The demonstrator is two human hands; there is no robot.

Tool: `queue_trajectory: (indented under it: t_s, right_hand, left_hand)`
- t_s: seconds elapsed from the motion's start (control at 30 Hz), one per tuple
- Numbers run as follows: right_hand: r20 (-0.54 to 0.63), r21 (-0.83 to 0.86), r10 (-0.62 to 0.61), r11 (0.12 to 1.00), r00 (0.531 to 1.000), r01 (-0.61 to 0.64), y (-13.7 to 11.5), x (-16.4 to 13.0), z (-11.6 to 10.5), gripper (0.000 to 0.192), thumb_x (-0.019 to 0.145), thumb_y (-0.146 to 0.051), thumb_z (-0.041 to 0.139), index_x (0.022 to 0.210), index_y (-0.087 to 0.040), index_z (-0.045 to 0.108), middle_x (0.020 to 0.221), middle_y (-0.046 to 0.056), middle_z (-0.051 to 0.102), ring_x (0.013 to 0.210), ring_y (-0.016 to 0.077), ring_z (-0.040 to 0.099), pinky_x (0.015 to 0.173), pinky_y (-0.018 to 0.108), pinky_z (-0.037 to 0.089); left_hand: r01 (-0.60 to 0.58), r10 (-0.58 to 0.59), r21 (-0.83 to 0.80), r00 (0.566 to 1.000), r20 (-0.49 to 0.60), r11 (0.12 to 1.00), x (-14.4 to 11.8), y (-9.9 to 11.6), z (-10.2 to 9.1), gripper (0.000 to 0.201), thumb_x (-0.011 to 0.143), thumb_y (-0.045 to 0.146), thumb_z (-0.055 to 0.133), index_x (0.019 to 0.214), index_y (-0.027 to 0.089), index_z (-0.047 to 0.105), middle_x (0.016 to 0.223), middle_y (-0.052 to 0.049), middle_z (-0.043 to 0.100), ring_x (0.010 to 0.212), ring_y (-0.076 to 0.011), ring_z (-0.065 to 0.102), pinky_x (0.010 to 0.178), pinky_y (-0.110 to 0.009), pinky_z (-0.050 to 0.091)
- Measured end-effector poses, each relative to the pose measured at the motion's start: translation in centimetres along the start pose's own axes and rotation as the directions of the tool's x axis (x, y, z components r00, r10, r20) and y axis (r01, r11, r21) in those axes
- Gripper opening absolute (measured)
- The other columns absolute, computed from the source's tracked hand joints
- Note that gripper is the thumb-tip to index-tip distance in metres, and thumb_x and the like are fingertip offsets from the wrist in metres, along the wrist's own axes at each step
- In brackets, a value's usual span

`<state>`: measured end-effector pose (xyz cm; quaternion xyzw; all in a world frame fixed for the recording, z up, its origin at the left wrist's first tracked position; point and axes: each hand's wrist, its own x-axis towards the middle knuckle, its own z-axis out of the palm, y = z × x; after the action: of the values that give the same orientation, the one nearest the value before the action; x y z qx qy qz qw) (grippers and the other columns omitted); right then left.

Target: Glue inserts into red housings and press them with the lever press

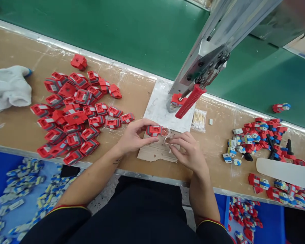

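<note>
Hands point(162, 142) over brown worktable point(20, 128) beside green conveyor belt point(132, 37).

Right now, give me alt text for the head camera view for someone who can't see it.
The left hand holds a red part while the right hand pinches a small clear ring over a cardboard pad. A pile of red parts lies left, and a red-handled press stands behind.

The right hand point(186, 150) hides most of a small clear piece point(167, 139).
</note>
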<state>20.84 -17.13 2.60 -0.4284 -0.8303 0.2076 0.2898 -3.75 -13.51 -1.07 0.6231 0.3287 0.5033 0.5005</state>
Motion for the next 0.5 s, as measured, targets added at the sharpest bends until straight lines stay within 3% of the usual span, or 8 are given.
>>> queue_trajectory:
  t_s: [0.07, 0.33, 0.4, 0.5]
  right_hand:
    - [0.027, 0.0, -0.033, 0.999, 0.999, 0.033, -0.11, -0.02, -0.09, 0.014, 0.097, -0.012, 0.066, 0.097, -0.025, 0.071, 0.093, 0.004, 0.081, 0.082, 0.0201, 0.068, 0.075, 0.036, 0.058]
    - [-0.073, 0.018, 0.002, 1.0, 0.997, -0.001, -0.03, 0.03, -0.23, 0.019, 0.092, -0.007, 0.066, 0.092, -0.025, 0.07, 0.084, 0.002, 0.079, 0.074, 0.0187, 0.067, 0.067, 0.033, 0.056]
    - [-0.164, 0.083, 0.044, 0.996, 0.985, -0.031, -0.22, -0.16, -0.49, 0.017, 0.092, -0.009, 0.066, 0.091, -0.026, 0.07, 0.082, 0.001, 0.078, 0.073, 0.019, 0.068, 0.066, 0.034, 0.056]
    - [-0.387, 0.271, 0.11, 0.963, 0.915, -0.002, -0.84, -0.3, -0.63, 0.012, 0.094, -0.015, 0.068, 0.089, -0.027, 0.067, 0.079, 0.001, 0.076, 0.072, 0.0201, 0.069, 0.065, 0.037, 0.055]
  left_hand:
    - [0.005, -0.005, 0.017, 1.0, -0.012, 1.0, 0.02, 0.12, -0.06, 0.037, 0.079, 0.033, 0.094, 0.108, 0.017, 0.078, 0.101, -0.009, 0.08, 0.088, -0.0174, 0.076, 0.079, -0.026, 0.063]
    - [0.005, -0.008, 0.097, 1.0, 0.027, 0.995, -0.13, 0.3, -0.06, 0.04, 0.078, 0.038, 0.094, 0.108, 0.016, 0.079, 0.101, -0.012, 0.082, 0.088, -0.0203, 0.077, 0.079, -0.029, 0.063]
    - [-0.026, 0.024, 0.113, 0.999, 0.023, 0.993, -0.21, 0.2, 0.05, 0.04, 0.078, 0.038, 0.094, 0.109, 0.017, 0.079, 0.101, -0.012, 0.083, 0.089, -0.0207, 0.079, 0.08, -0.029, 0.064]
    - [-0.065, 0.063, 0.107, 0.998, 0.018, 0.992, -0.35, 0.11, 0.4, 0.043, 0.076, 0.038, 0.096, 0.11, 0.017, 0.079, 0.102, -0.012, 0.084, 0.089, -0.0218, 0.08, 0.081, -0.03, 0.065]
